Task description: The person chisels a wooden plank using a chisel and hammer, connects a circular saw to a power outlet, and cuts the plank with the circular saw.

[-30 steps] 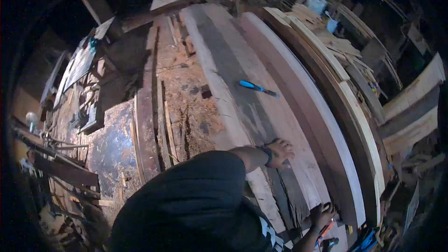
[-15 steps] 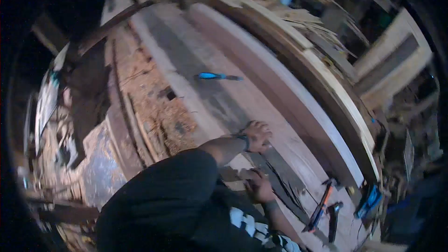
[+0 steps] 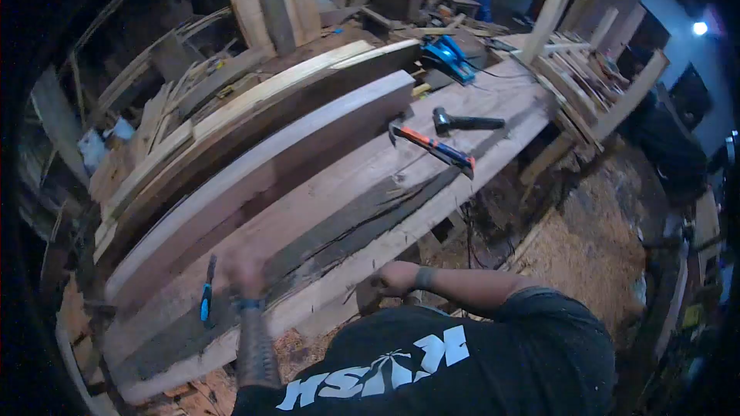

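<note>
A long wooden board [image 3: 339, 185] with a dark, cracked strip lies in front of me. My left hand [image 3: 245, 272] is over the board, smeared by motion, so its fingers are unclear. Just left of it rests a chisel [image 3: 206, 293] with a blue handle. At the board's near edge is my right hand [image 3: 397, 279], its fingers curled beside a small brown wood piece [image 3: 362, 296]; what it grips is hidden. Farther along lie an orange-and-black claw hammer [image 3: 432, 146] and a black-handled hammer [image 3: 469, 122].
A thick plank [image 3: 262, 177] stands on edge behind the board, with paler planks [image 3: 231, 115] beyond. A blue power tool [image 3: 449, 59] sits at the far end. Wooden framework [image 3: 586, 85] stands at the right, and sawdust [image 3: 593, 239] covers the ground nearby.
My view has swung round to the right and levelled, bringing the hammers and blue tool to upper centre. My left hand, earlier resting on the board, is now blurred near the chisel.
</note>
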The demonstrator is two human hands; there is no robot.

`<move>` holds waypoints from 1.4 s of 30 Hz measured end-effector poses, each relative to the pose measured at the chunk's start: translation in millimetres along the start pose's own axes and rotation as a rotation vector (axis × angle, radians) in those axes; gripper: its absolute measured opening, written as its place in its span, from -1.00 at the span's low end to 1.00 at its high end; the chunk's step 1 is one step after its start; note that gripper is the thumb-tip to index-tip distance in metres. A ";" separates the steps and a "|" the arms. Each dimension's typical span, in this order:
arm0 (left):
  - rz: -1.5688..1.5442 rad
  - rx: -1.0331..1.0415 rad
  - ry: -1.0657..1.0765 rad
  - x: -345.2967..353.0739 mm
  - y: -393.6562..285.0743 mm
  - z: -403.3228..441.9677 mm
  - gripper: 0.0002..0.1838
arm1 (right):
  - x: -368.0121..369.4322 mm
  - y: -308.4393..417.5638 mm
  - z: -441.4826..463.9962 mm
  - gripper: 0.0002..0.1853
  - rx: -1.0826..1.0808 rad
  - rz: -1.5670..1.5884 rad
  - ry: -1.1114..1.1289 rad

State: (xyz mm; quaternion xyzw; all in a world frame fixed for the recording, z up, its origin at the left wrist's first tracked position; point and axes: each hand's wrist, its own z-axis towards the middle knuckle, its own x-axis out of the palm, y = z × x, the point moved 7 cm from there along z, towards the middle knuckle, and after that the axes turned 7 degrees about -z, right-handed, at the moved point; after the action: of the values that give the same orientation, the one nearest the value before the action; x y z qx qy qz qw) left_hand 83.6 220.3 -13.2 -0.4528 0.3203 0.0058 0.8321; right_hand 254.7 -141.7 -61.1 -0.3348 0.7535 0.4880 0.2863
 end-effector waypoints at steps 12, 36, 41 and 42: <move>0.570 -0.301 0.272 -97.1 222.2 -15.0 -0.34 | 248.5 -155.1 -320.8 -0.44 0.861 -0.148 0.268; 0.198 0.747 1.072 456.6 -363.7 -41.7 -0.69 | 331.8 -227.1 -530.8 -0.55 1.251 0.559 -0.605; 0.069 1.003 0.809 527.5 -372.8 -18.5 -0.71 | 432.8 -201.8 -611.5 -0.54 1.265 0.346 0.021; 0.169 0.995 0.850 523.5 -390.2 -20.4 -0.63 | 420.2 -184.5 -619.0 -0.55 1.267 0.353 -0.008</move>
State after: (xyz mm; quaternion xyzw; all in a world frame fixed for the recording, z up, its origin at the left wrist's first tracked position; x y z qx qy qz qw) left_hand 605.8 -172.1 -10.2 0.0496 0.6199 -0.2568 0.7398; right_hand 77.5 -865.4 -257.4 0.0291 0.9376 -0.0089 0.3465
